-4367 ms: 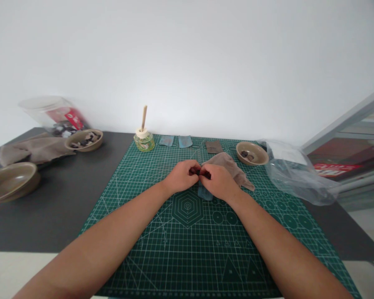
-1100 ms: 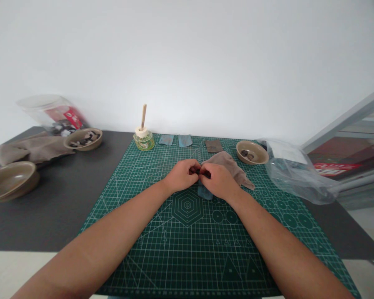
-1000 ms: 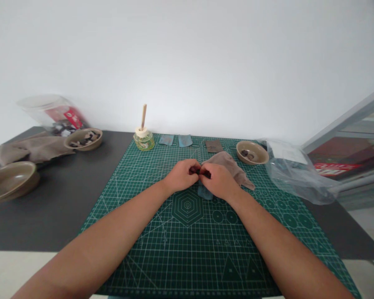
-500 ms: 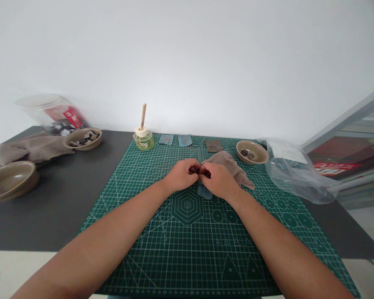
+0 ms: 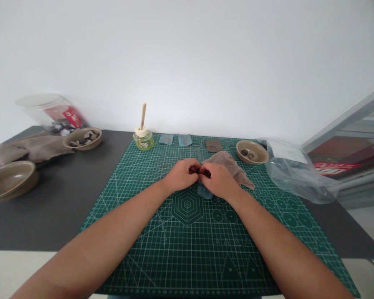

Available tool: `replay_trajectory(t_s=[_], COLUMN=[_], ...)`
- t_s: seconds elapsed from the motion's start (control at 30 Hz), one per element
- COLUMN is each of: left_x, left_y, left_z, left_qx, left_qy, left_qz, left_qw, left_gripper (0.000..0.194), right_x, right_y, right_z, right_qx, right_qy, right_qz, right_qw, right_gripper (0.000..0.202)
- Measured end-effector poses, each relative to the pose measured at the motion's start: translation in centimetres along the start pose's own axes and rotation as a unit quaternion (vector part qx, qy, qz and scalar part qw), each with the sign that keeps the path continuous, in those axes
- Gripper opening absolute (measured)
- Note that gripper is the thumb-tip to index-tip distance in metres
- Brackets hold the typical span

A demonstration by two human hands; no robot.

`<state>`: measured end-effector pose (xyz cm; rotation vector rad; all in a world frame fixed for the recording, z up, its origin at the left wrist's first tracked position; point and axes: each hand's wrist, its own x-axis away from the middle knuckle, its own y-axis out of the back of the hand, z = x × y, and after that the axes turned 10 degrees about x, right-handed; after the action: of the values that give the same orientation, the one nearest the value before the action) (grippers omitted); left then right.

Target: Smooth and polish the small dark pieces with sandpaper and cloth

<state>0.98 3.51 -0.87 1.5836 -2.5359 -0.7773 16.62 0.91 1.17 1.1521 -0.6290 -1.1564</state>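
My left hand (image 5: 183, 175) and my right hand (image 5: 218, 179) meet over the middle of the green cutting mat (image 5: 162, 257). The fingers of both are pinched together at a small dark item, mostly hidden between them and too small to name. Under my right hand's fingers a blue-grey piece (image 5: 205, 192) lies on the mat. A crumpled brown cloth (image 5: 229, 161) sits just behind and beside my right hand.
Two blue-grey squares (image 5: 185, 140) and a brown square (image 5: 213, 145) lie at the mat's back. A glass jar (image 5: 143, 140) holds a wooden stick. Bowls (image 5: 252, 152) (image 5: 83, 139) (image 5: 11, 180) stand right and left. Plastic bags (image 5: 299, 170) and another cloth (image 5: 37, 148) lie at the sides.
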Motion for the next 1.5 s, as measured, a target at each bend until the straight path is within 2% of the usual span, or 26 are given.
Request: replay_trajectory(t_s=[1.5], left_x=[0.03], left_y=[0.06], left_z=[-0.11], left_qx=[-0.003], left_qy=[0.004], left_qz=[0.003], left_qw=[1.0], left_gripper=[0.02], right_x=[-0.01], right_y=[-0.26], right_z=[-0.24], right_qx=[-0.003], right_qy=[0.008], right_qz=[-0.004], right_qw=[1.0], right_gripper=[0.008])
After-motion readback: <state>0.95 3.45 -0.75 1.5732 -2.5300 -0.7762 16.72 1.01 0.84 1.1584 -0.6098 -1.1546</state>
